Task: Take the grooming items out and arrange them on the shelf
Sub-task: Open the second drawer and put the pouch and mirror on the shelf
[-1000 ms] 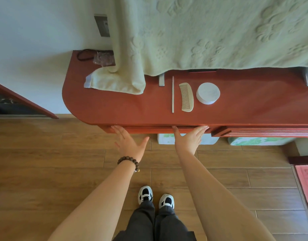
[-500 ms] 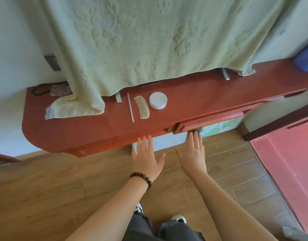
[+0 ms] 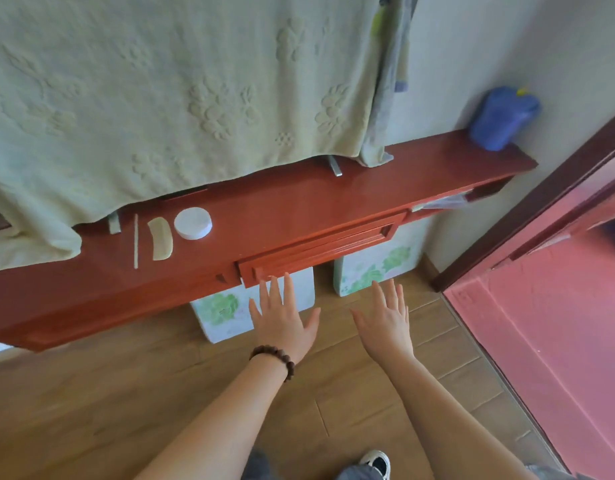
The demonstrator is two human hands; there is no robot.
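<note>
On the red wooden shelf (image 3: pixel 334 199) lie a thin pale stick (image 3: pixel 136 241), a cream comb (image 3: pixel 161 238) and a round white tin (image 3: pixel 192 223), side by side at the left. A red drawer front (image 3: pixel 320 242) sits slightly proud under the shelf's edge. My left hand (image 3: pixel 283 320), with a bead bracelet on its wrist, is spread flat just below the drawer's left end, fingertips almost touching it. My right hand (image 3: pixel 385 318) hovers open over the floor to the right, holding nothing.
A large pale green towel (image 3: pixel 160 98) hangs over the back of the shelf. A blue container (image 3: pixel 500 119) stands at the shelf's right end. Two white boxes with green prints (image 3: pixel 226 313) (image 3: pixel 372 268) sit on the wooden floor beneath. A pink floor area (image 3: pixel 559 323) lies beyond the doorway at right.
The view has swung right along the shelf. Both hands left the left drawer's edge and moved right, now below the right-hand drawer. The items on the shelf stayed put.
</note>
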